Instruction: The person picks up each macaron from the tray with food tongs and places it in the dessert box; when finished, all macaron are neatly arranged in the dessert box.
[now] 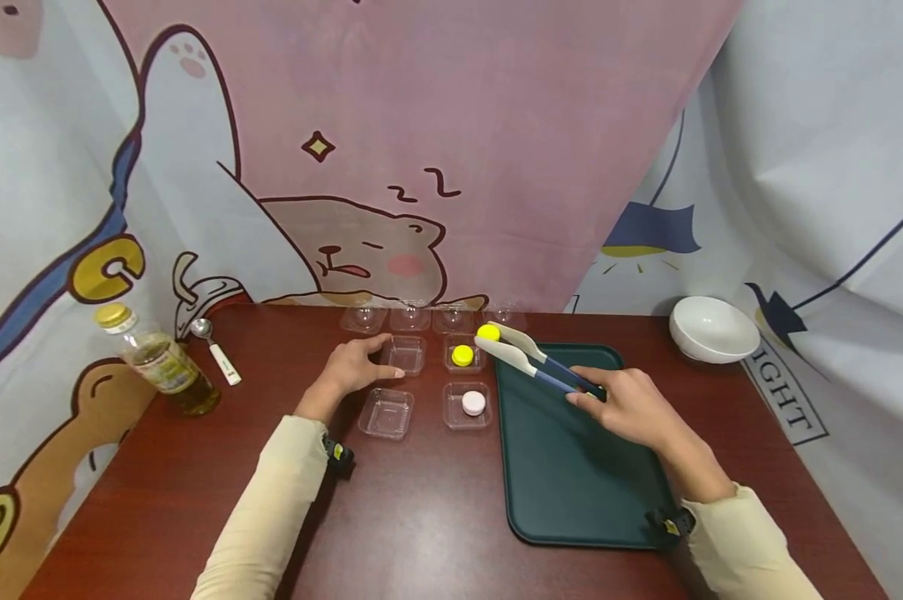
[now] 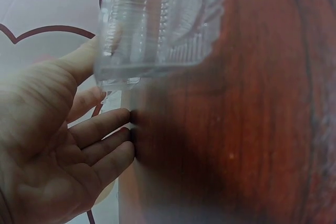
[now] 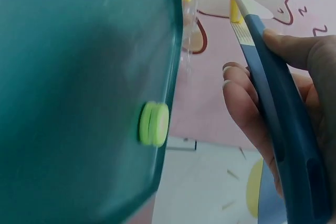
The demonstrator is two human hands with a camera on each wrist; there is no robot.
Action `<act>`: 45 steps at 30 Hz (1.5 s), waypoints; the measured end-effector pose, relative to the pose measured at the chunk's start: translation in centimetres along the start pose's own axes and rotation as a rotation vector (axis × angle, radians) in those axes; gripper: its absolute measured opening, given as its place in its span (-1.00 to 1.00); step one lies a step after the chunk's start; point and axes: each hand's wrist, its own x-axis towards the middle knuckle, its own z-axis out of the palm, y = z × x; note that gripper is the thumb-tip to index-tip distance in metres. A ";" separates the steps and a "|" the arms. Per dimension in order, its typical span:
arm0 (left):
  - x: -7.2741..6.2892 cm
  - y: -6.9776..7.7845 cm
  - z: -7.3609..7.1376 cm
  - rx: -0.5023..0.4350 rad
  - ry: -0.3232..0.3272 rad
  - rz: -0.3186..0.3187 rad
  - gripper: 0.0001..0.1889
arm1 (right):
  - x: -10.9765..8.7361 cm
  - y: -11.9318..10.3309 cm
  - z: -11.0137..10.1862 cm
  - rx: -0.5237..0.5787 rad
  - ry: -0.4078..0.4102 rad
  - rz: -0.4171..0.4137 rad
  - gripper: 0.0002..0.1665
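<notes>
My right hand (image 1: 634,404) grips blue-handled tongs (image 1: 552,371) over the back of the dark green tray (image 1: 571,467). Their pale tips pinch a yellow macaron (image 1: 489,333). Around the left side of a clear plastic box (image 1: 408,357) are the thumb and index finger of my left hand (image 1: 352,367); its other fingers show bent in the left wrist view. To the right, a second box (image 1: 454,365) holds another yellow macaron (image 1: 462,356). Nearer me, a third box (image 1: 451,421) contains a pale pink macaron (image 1: 474,403).
Another clear box (image 1: 386,414) lies in the front row. Clear lids (image 1: 409,317) line the wall. A green macaron (image 3: 154,124) sits near the tray's edge. An oil bottle (image 1: 169,367) and a scoop (image 1: 218,354) stand left, a white bowl (image 1: 714,329) back right.
</notes>
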 end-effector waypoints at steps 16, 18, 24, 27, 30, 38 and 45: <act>-0.1 0.1 -0.2 -0.009 -0.002 -0.013 -0.10 | 5.9 -3.5 2.3 0.076 -0.106 -0.073 -0.48; -0.1 0.1 -0.3 -0.009 0.002 -0.017 -0.10 | 6.7 -3.9 2.6 0.092 -0.121 -0.086 -0.50; -0.1 0.0 -0.3 -0.007 0.010 -0.013 -0.10 | 8.9 -4.9 3.5 0.110 -0.158 -0.111 -0.53; 0.0 0.0 -0.1 -0.001 0.010 -0.003 -0.10 | 9.5 -5.1 4.1 0.096 -0.183 -0.104 -0.53; 0.2 -0.1 0.1 0.002 0.018 0.001 -0.10 | 10.0 -5.2 4.6 0.070 -0.193 -0.117 -0.52; 0.2 0.0 0.1 0.000 0.025 0.007 -0.10 | 10.7 -5.7 5.3 0.030 -0.236 -0.147 -0.52; 0.0 0.3 0.0 0.001 0.015 -0.013 -0.09 | 10.7 -6.0 5.5 0.005 -0.265 -0.150 -0.51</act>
